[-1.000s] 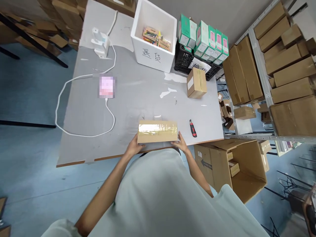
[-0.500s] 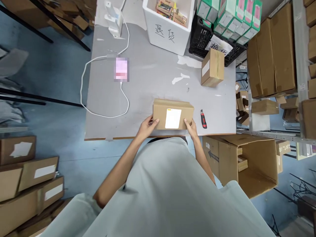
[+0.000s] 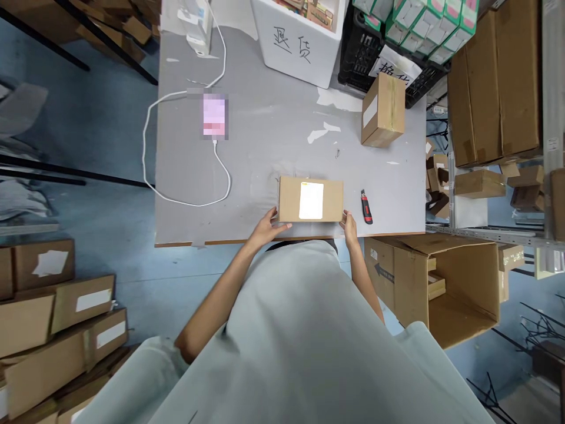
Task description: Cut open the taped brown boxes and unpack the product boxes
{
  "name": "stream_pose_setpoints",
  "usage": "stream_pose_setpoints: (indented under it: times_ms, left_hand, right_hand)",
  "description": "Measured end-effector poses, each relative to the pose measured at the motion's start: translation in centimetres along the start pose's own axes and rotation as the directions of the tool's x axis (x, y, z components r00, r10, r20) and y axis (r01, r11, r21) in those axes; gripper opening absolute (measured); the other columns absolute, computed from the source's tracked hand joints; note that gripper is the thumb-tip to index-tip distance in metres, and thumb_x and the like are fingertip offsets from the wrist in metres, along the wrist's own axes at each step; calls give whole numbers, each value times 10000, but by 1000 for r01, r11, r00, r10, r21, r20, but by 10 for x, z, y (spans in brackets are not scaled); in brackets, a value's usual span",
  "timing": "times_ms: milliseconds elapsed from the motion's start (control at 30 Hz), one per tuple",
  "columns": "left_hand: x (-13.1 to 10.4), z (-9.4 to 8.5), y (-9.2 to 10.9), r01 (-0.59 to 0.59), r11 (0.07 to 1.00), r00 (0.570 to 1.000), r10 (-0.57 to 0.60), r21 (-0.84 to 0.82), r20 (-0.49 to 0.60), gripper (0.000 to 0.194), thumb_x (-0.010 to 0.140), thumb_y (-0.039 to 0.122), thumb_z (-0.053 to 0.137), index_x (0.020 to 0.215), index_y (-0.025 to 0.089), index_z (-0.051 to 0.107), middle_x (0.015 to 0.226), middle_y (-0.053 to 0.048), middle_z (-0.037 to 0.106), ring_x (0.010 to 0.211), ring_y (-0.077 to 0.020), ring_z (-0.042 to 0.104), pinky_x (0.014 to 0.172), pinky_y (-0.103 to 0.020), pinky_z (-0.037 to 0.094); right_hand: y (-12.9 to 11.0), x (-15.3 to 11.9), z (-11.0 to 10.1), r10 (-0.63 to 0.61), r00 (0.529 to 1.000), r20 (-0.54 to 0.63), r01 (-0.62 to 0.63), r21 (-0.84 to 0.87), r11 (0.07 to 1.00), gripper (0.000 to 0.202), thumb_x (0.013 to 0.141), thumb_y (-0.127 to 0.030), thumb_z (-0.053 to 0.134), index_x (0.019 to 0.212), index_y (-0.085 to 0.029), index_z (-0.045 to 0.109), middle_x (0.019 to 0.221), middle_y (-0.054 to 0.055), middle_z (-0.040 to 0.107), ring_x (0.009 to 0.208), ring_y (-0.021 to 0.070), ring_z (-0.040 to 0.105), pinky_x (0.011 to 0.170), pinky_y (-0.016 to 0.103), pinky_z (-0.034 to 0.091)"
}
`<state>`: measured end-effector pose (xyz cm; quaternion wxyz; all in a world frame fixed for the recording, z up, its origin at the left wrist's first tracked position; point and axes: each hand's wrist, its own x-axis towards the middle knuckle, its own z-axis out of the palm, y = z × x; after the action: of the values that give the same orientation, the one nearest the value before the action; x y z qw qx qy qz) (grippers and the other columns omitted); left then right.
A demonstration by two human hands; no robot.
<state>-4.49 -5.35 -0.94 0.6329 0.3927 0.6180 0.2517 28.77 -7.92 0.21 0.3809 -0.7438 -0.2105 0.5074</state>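
Brown box (image 3: 289, 199): on the near part of the tabletop (image 3: 265, 141), white sticker (image 3: 311, 201) up.
Left hand (image 3: 266, 228): open, thumb out, at the box's left end.
Right hand (image 3: 349, 225): open, at its right end.
Hands: apart; can't tell if they touch the box.
Red and black cutter (image 3: 366, 208): just right of the right hand.

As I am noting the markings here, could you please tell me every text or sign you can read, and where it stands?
"退货": front of the white bin.
"换…": paper sign on the black crate; the rest is partly hidden.
Dark arrow: side of the large open carton; any lettering in it is unreadable.
Too small or blurred: labels on the carton between the hands and the green boxes.
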Motion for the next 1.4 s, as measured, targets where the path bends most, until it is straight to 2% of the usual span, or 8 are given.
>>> stream_pose_setpoints:
  times_ms: [167, 300, 433, 567, 867, 1033, 1267, 1400]
  left_hand:
    - [3, 2, -2, 36, 999, 999, -37, 22, 17, 1208, 632, 385, 1073, 1711, 191, 566, 1656, -243, 668, 1565, -451, 644, 1275, -607, 590]
    - [4, -2, 3, -26, 997, 996, 33, 79, -84, 993, 690, 388, 1014, 1601, 194, 669, 1435, -188, 778, 1347, -406, 768, 1196, -633, 640]
    - [0, -10, 21, -169, 976, 966, 191, 137, -175, 624, 886, 429, 847, 1463, 210, 755, 1397, -144, 783, 1281, -335, 783, 1188, -561, 652]
    - [-3, -13, 40, -310, 924, 901, 361, 226, -241, 575, 989, 422, 736, 1526, 215, 745, 1382, -131, 743, 1277, -304, 778, 1171, -492, 661]
    - [-6, -11, 29, -192, 974, 957, 213, 119, -198, 599, 878, 361, 819, 1454, 222, 724, 1385, -135, 759, 1189, -298, 781, 1141, -514, 672]
    - [-11, -21, 22, -122, 992, 987, 123, 20, -106, 693, 846, 525, 909, 1432, 200, 733, 1446, -164, 787, 1242, -344, 800, 1193, -557, 644]
    - [-5, -41, 2, -96, 983, 995, 101, -153, 22, 879, 745, 485, 925, 1554, 205, 727, 1585, -191, 747, 1454, -409, 730, 1249, -576, 612]
    - [6, -31, -11, -39, 995, 999, 40, -94, 13, 1008, 659, 334, 911, 1632, 235, 668, 1687, -226, 663, 1462, -440, 726, 1234, -640, 605]
  right_hand:
    - [8, -10, 1, 47, 999, 26, -48, 16, 999, 794, 1162, -770, 392, 1488, -166, 792, 1636, 191, 745, 1577, 343, 685, 1363, 582, 513]
    - [-4, -18, 4, 9, 999, 51, -9, 3, 1000, 854, 1141, -836, 384, 1446, -174, 829, 1663, 163, 731, 1647, 326, 616, 1410, 549, 465]
    - [-31, -25, 5, -253, 964, 88, 258, -55, 965, 804, 1079, -845, 571, 1494, -202, 816, 1702, 118, 707, 1678, 318, 570, 1456, 529, 393]
    - [-55, -26, 8, -413, 901, 131, 422, -57, 905, 755, 1065, -768, 675, 1592, -236, 768, 1762, 84, 653, 1720, 306, 517, 1482, 501, 341]
    - [-35, -21, 0, -302, 948, 103, 311, -79, 947, 723, 1021, -775, 700, 1467, -220, 829, 1620, 122, 766, 1599, 364, 647, 1399, 588, 472]
    - [-16, -17, -9, -157, 984, 88, 161, -38, 986, 698, 1047, -765, 640, 1441, -214, 810, 1568, 162, 784, 1465, 352, 745, 1260, 591, 598]
    - [4, -9, 0, -60, 995, 84, 66, -65, 996, 567, 937, -469, 707, 1432, -204, 788, 1596, 149, 770, 1510, 334, 694, 1279, 588, 574]
    - [8, -5, 15, -107, 987, 117, 119, -105, 987, 558, 798, -342, 767, 1336, -204, 829, 1412, 126, 862, 1453, 359, 730, 1344, 580, 506]
